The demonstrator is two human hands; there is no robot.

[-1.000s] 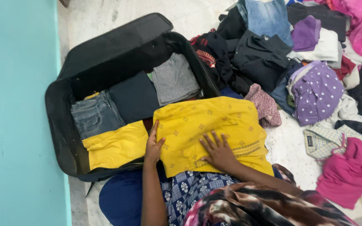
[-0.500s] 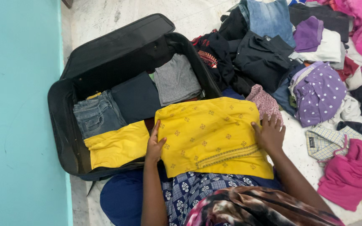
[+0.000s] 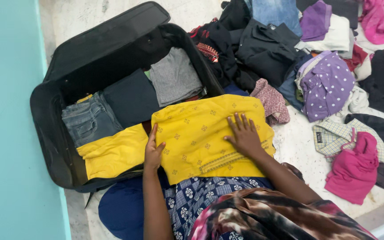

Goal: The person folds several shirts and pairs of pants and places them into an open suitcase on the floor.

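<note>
Grip, left hand (image 3: pixel 153 150): we rest it on the left edge of the yellow printed garment (image 3: pixel 210 135), fingers loosely curled over the edge, thumb out; a light pinch at most, can't tell for sure.
Grip, right hand (image 3: pixel 244 134): flat, fingers spread, palm down on the garment's right part; presses, closes on nothing.
Garment position: folded to a rough rectangle, lying across our lap w/ its left part over the near rim of the black suitcase (image 3: pixel 45 133); upper edge reaches into the case.
Done so far: case lies open & partly packed, as we judge it: folded jeans (image 3: pixel 87 120), dark folded piece (image 3: pixel 132 100), grey folded piece (image 3: pixel 175 80), plain yellow cloth (image 3: pixel 112 153) at the near side.
Left: the yellow printed piece isn't fully inside yet; a big loose heap is unfolded to the right: purple dotted top (image 3: pixel 327 84), pink cloth (image 3: pixel 354 171), checked shirt (image 3: pixel 334 135), dark clothes behind.
Surface: pale speckled floor (image 3: pixel 296 144), clothes directly on it; no tabletop.
Room: teal wall (image 3: pixel 10 120) just beside the case on the left.
</note>
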